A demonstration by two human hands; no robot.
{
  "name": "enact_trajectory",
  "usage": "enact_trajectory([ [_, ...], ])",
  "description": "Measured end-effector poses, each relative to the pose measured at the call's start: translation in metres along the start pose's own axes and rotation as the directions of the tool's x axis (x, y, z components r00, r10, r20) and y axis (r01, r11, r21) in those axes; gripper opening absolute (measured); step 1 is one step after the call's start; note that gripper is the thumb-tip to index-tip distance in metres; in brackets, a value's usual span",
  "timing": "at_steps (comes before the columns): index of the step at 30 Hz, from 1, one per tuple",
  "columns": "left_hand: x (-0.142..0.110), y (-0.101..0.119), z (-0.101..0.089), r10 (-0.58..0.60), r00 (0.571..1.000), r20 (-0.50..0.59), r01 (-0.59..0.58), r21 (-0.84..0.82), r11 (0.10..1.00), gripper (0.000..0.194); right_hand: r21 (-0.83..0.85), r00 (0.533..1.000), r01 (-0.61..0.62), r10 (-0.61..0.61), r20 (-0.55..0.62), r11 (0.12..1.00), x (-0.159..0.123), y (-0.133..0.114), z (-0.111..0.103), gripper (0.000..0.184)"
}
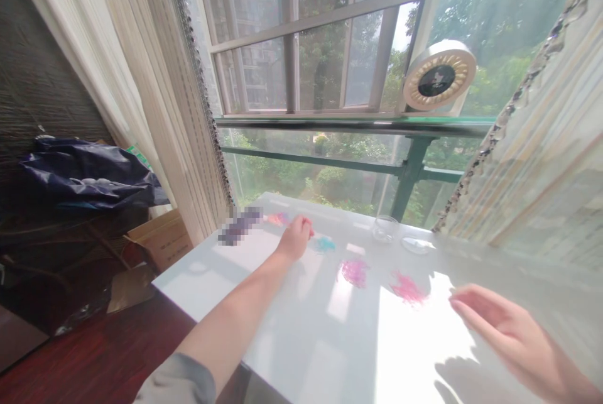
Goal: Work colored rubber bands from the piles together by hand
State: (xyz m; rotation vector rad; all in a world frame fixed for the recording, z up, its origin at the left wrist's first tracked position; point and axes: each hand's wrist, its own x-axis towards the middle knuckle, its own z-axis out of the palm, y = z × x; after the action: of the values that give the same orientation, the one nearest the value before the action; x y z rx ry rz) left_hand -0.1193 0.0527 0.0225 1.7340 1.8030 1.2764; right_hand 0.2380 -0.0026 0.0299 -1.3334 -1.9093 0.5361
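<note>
Small piles of coloured bits, too fine to name, lie in a row on the white table (301, 322). My left hand (294, 239) is closed, its fingers curled, between an orange-and-purple pile (277, 219) and a teal pile (326, 244). Right of these are a purple-pink pile (354, 272) and a red-pink pile (407, 289). At the right, my right hand (499, 322) hovers over the table, thumb and fingertips drawn together. Whatever either hand holds, if anything, is too small or hidden to make out.
A clear bowl (385, 229) and a small white dish (418, 245) stand at the table's far edge. A blurred-out dark object (240, 226) lies far left. A round fan (439, 75) sits above the green railing (311, 156). Curtains hang both sides; a cardboard box (160, 239) stands left.
</note>
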Motion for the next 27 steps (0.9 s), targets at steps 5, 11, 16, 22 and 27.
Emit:
enact_trajectory([
  [5, -0.037, 0.064, 0.045, 0.176, 0.956, 0.232, -0.118, -0.243, 0.963, 0.024, 0.201, 0.991, -0.076, 0.053, 0.119, 0.977, 0.005, -0.041, 0.04, 0.032],
  [11, -0.074, 0.07, 0.077, 0.224, 0.888, 0.401, -0.194, -0.113, 0.974, 0.022, 0.419, 0.998, -0.067, 0.058, 0.034, 0.906, 0.0, -0.026, 0.077, 0.024],
  [16, -0.077, 0.065, 0.075, 0.247, 0.842, 0.48, -0.225, -0.104, 0.969, 0.023, 0.471, 0.997, -0.062, 0.031, 0.074, 0.88, -0.005, -0.02, 0.081, 0.02],
  [22, -0.079, 0.066, 0.076, 0.239, 0.804, 0.544, -0.223, -0.097, 0.97, 0.024, 0.497, 0.993, -0.105, 0.066, 0.096, 0.861, -0.004, -0.026, 0.079, 0.014],
  [27, -0.079, 0.065, 0.074, 0.234, 0.81, 0.537, -0.212, -0.104, 0.972, 0.023, 0.5, 0.993, -0.116, 0.087, 0.081, 0.859, -0.005, -0.027, 0.078, 0.012],
])
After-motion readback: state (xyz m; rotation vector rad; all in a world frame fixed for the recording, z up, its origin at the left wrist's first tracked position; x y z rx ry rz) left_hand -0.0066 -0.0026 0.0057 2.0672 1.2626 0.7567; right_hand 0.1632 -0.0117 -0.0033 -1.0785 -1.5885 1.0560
